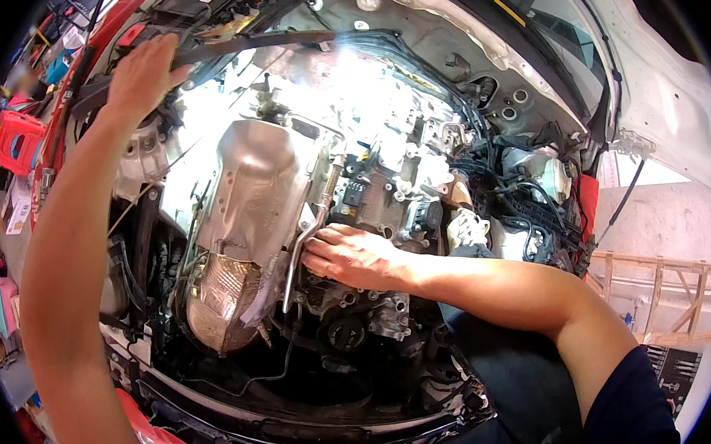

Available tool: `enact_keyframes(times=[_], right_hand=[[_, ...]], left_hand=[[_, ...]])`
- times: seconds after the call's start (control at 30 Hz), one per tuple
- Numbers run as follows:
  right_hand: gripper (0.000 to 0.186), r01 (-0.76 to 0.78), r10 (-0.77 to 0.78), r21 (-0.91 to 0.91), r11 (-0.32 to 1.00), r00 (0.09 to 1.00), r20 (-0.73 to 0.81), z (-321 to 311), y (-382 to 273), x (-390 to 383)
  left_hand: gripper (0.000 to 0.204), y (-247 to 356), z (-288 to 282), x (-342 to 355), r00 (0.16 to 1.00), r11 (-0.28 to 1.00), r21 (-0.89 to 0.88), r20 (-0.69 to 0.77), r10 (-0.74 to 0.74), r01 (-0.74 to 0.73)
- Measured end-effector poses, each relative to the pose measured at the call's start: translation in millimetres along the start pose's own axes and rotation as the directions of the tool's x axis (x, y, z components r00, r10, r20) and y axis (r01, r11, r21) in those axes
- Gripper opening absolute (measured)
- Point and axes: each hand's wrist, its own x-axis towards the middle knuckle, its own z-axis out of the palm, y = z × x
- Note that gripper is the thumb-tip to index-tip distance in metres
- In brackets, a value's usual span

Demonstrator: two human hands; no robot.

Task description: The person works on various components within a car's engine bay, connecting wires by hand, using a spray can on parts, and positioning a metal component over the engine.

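Note:
My left hand (pixel 141 78) rests at the upper left of the engine bay, by a long black strip (pixel 269 41). Its fingers reach forward and the thumb stands apart, with nothing seen in it. Over the middle of the engine (pixel 379 208), my right hand (pixel 351 259) has its fingers curled in beside a bent metal pipe (pixel 299 259); whatever they grip is hidden. Left of that pipe sits a metal heat shield (pixel 256 192), above a ribbed, silvery exhaust cover (pixel 222 301). Below my right hand is a round black pulley or cap (pixel 347 333).
Black wiring (pixel 527 202) crowds the right side of the bay. A dark cover (pixel 505 352) drapes over the front right edge. A prop rod (pixel 622 203) stands at the right. Red plastic stools (pixel 16 140) and clutter line the left; a wooden frame (pixel 666 295) stands at right. Bright light washes out the engine's rear.

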Motion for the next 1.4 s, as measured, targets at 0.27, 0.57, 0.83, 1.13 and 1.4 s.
enact_keyframes(times=[0.27, 0.57, 0.83, 1.13, 1.4], right_hand=[[0.041, -0.035, 0.051, -0.099, 0.994, 0.986, 0.158, -19, 2, -12], [0.056, 0.149, -0.149, 0.016, 0.989, 0.974, 0.169, -21, -27, -39], [0.044, 0.310, -0.346, 0.234, 0.921, 0.929, 0.131, -27, -49, -48], [0.075, -0.890, 0.434, 0.398, 0.224, 0.457, 0.776, -43, -58, -4], [0.072, -0.702, 0.331, 0.616, 0.357, 0.712, 0.619, -17, -33, -20]], left_hand=[[0.028, 52, -96, -83, 0.954, 0.943, -0.261, -0.160, -0.254, 0.207], [0.040, 140, -123, -215, 0.944, 0.889, -0.322, 0.068, -0.322, 0.326], [0.036, 168, -112, -223, 0.938, 0.801, -0.489, 0.141, -0.317, 0.344], [0.035, 177, -92, -198, 0.959, 0.802, -0.531, 0.079, -0.273, 0.273], [0.036, 156, -92, -207, 0.975, 0.784, -0.582, 0.094, -0.201, 0.217]])
